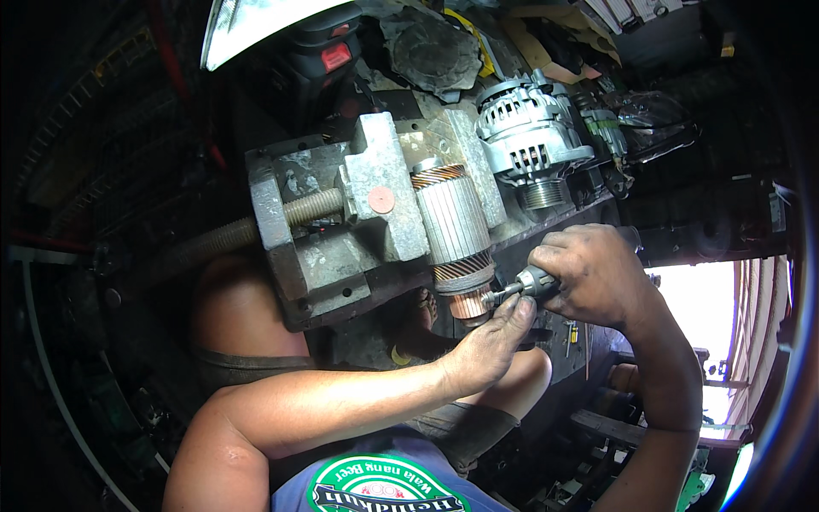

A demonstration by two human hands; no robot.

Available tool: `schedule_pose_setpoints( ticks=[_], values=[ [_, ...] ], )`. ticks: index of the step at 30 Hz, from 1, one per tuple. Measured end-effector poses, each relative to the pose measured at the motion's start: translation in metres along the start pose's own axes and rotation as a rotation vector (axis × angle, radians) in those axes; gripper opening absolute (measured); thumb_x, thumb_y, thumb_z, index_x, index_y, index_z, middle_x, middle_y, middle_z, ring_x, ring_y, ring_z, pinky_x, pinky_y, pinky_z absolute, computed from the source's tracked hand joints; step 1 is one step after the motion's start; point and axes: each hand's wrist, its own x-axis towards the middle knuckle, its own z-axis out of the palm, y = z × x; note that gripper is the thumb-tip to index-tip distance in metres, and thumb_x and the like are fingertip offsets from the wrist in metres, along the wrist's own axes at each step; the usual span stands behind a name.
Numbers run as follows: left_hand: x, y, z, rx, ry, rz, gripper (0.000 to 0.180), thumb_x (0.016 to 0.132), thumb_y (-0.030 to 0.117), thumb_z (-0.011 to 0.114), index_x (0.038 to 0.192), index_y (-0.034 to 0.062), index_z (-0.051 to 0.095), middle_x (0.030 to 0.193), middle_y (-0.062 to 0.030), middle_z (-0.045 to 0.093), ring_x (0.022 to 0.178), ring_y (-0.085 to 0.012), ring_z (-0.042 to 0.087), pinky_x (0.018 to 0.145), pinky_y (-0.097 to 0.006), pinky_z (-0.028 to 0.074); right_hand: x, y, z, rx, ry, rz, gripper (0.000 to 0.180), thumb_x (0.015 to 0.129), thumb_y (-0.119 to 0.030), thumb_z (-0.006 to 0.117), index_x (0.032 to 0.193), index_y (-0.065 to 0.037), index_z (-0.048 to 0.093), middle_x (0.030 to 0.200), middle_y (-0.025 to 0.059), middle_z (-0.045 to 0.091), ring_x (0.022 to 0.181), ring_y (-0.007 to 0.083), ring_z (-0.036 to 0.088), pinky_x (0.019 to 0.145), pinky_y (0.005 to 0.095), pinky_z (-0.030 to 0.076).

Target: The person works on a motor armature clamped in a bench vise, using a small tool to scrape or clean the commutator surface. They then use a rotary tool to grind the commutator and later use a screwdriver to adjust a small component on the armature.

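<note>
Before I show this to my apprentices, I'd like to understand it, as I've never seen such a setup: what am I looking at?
There is no robot here, just a person's two bare hands. The single picture comes from a wide camera worn on the head, looking down, so straight edges bend near its rim. The right hand has its grip around a slim grey tool. The left hand is close to the tool's front end; how firmly it holds is unclear. The tip is at the copper-coloured lower end of a metal cylinder, which sits between the jaws of a heavy vise. To the vise's right is a silver alternator.
</note>
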Motion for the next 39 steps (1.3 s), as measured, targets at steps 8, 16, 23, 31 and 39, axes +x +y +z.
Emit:
schedule_pose_setpoints(
  ticks=[8, 16, 23, 31, 39],
  values=[
    [-0.001, -0.003, -0.002, 0.015, -0.054, 0.044, 0.073, 0.119, 0.055, 0.028, 0.167, 0.0005, 0.030, 0.158, -0.0118, 0.048, 0.145, -0.0187, 0.047, 0.123, -0.036, 0.040, -0.005, -0.001, 0.003, -0.003, 0.040, -0.020, 0.040, 0.071, -0.029, 0.091, 0.100, -0.011, 0.071, 0.098, 0.0077, 0.073, 0.096, 0.0329, 0.074, 0.082, 0.0474, 0.059],
    [-0.009, -0.004, 0.004, -0.074, -0.057, -0.029, 0.072, 0.118, 0.058, 0.033, 0.167, 0.0040, 0.032, 0.149, -0.0097, 0.055, 0.137, -0.0174, 0.052, 0.116, -0.036, 0.045, -0.012, -0.005, 0.010, -0.007, 0.149, -0.067, 0.032, 0.068, -0.028, 0.088, 0.087, -0.011, 0.067, 0.084, 0.0076, 0.068, 0.082, 0.0332, 0.071, 0.072, 0.0481, 0.056],
    [-0.006, 0.004, 0.003, -0.056, -0.056, 0.038, 0.078, 0.118, 0.060, 0.026, 0.166, -0.0004, 0.033, 0.158, -0.0176, 0.049, 0.150, -0.0248, 0.044, 0.127, -0.037, 0.032, -0.012, -0.007, 0.003, -0.047, -0.005, 0.014, 0.042, 0.073, -0.031, 0.093, 0.102, -0.011, 0.071, 0.101, 0.0075, 0.074, 0.099, 0.0322, 0.074, 0.084, 0.0469, 0.059],
    [-0.003, 0.003, 0.003, -0.106, 0.017, -0.028, 0.062, 0.121, 0.046, 0.031, 0.165, 0.0025, 0.038, 0.152, -0.0122, 0.055, 0.139, -0.0188, 0.054, 0.121, -0.037, 0.044, -0.008, -0.005, 0.002, -0.035, 0.017, 0.005, 0.041, 0.074, -0.031, 0.092, 0.103, -0.010, 0.071, 0.101, 0.0079, 0.074, 0.098, 0.0327, 0.075, 0.083, 0.0469, 0.060],
    [-0.002, 0.001, 0.003, -0.201, 0.007, -0.035, 0.063, 0.120, 0.050, 0.034, 0.164, 0.0053, 0.039, 0.149, -0.0089, 0.056, 0.134, -0.0170, 0.055, 0.119, -0.037, 0.045, -0.005, -0.004, 0.003, -0.033, 0.063, -0.016, 0.039, 0.074, -0.030, 0.091, 0.100, -0.010, 0.071, 0.098, 0.0085, 0.074, 0.096, 0.0331, 0.075, 0.083, 0.0467, 0.061]
  ],
)
